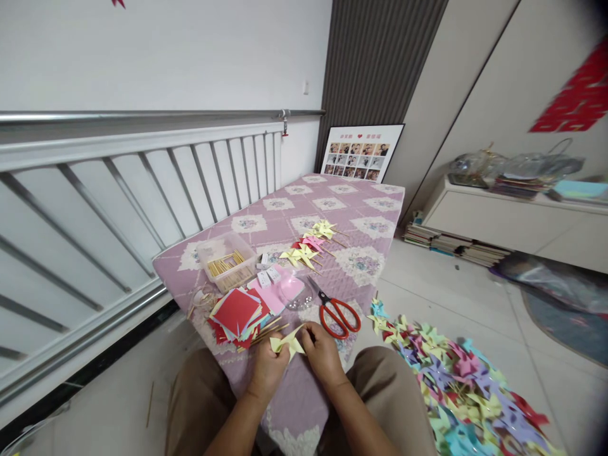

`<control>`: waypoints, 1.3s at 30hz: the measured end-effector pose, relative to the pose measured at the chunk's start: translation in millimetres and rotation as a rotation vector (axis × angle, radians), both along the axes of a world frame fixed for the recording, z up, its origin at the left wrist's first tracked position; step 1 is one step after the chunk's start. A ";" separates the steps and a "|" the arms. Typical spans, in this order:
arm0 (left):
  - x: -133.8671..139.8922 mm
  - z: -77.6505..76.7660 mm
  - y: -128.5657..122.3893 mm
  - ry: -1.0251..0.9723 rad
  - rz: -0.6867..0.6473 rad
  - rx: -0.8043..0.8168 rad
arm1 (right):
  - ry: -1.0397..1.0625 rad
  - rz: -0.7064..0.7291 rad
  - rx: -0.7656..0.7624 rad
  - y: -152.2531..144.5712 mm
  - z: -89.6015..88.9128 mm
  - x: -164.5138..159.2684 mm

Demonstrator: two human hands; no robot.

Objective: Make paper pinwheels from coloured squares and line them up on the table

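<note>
Together, the left hand [268, 364] and right hand [323, 356] are pinching a yellow paper pinwheel [292, 344] between curled fingers above the tablecloth [304, 396]. Red-handled scissors [325, 297] are lying beyond the right hand, while paper squares [237, 311] are resting beyond the left.

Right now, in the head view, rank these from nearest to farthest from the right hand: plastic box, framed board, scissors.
1. Scissors: just beyond the right hand.
2. Plastic box: left, on the table.
3. Framed board: behind the table's far end.
</note>
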State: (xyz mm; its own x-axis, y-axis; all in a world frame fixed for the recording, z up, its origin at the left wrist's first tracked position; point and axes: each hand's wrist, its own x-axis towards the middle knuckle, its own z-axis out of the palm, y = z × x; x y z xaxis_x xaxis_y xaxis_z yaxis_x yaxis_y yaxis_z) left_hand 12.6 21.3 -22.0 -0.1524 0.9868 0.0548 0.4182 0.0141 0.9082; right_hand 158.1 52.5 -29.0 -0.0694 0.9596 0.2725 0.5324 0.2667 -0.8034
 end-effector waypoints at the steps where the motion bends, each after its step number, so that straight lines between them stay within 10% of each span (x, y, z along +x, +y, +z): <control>1: 0.1 -1.0 0.0 0.007 -0.005 0.004 | 0.002 0.001 0.001 -0.1 0.2 -0.1; 20: -2.6 1.9 9.8 0.014 -0.015 -0.014 | 0.243 -0.041 -0.133 0.8 1.2 4.7; 26: -2.4 -1.7 19.7 0.055 0.010 -0.005 | 0.239 -0.048 -0.141 37.0 52.7 23.3; 32: -1.5 -3.7 24.8 0.034 0.000 -0.016 | -0.340 0.198 -0.017 101.2 112.1 18.1; 39: -0.7 -2.2 25.4 0.029 -0.013 -0.034 | -0.479 0.359 -0.099 146.5 78.4 -5.1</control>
